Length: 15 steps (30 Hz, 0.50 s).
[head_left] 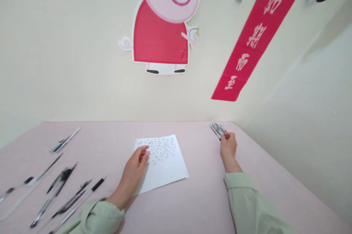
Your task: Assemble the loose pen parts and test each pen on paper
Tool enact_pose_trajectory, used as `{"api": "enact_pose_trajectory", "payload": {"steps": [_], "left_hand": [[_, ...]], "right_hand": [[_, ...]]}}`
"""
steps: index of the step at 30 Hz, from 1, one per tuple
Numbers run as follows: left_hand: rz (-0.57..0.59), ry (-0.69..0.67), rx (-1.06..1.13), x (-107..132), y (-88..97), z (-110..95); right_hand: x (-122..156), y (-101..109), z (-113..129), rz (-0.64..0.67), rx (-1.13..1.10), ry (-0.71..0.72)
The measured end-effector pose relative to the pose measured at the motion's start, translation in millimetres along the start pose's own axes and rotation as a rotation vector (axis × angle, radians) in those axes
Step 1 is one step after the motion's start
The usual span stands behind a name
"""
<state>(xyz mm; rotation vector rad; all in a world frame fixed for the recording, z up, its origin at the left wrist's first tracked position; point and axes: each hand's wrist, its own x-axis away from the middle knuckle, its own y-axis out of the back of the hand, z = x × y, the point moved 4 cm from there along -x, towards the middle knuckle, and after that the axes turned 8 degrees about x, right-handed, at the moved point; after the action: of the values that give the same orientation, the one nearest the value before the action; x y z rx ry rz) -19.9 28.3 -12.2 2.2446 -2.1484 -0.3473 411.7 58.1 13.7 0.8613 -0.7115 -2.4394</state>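
A white sheet of paper point(167, 166) with rows of handwriting lies at the middle of the table. Over its left edge is my left hand point(136, 162), fingers loosely curled with a gap by the thumb and nothing visible in them. At the far right, my right hand point(228, 146) is closed at the near end of a row of pens point(217, 130) lying side by side. Its fingertips pinch a pen there, though they partly hide it.
Several loose pens and pen parts point(62, 186) are spread over the left of the pink table point(187, 208). More pens point(66, 140) lie farther back. A wall stands behind, with a cartoon pig cutout point(161, 39) and a red banner point(253, 39).
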Motion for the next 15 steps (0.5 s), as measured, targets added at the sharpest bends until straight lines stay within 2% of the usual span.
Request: {"api": "enact_pose_trajectory", "payload": {"steps": [3,8,14,15], "left_hand": [[0.016,0.006,-0.028,1.6,-0.3,-0.5],[0.034,-0.009,-0.042,2.5,-1.6,-4.1],[0.036,-0.074,-0.102,4.8,-3.3,-9.1],[0.046,-0.083,-0.116,5.5,-3.8,-9.9]], "right_hand": [[-7.0,7.4,-13.3,-0.087,0.166,-0.055],[-8.0,0.8,-18.4,-0.104,0.354,-0.092],[-3.8,0.3,-19.0,-0.093,0.388,-0.063],[-2.7,1.3,-15.7,-0.130,0.351,-0.027]]}}
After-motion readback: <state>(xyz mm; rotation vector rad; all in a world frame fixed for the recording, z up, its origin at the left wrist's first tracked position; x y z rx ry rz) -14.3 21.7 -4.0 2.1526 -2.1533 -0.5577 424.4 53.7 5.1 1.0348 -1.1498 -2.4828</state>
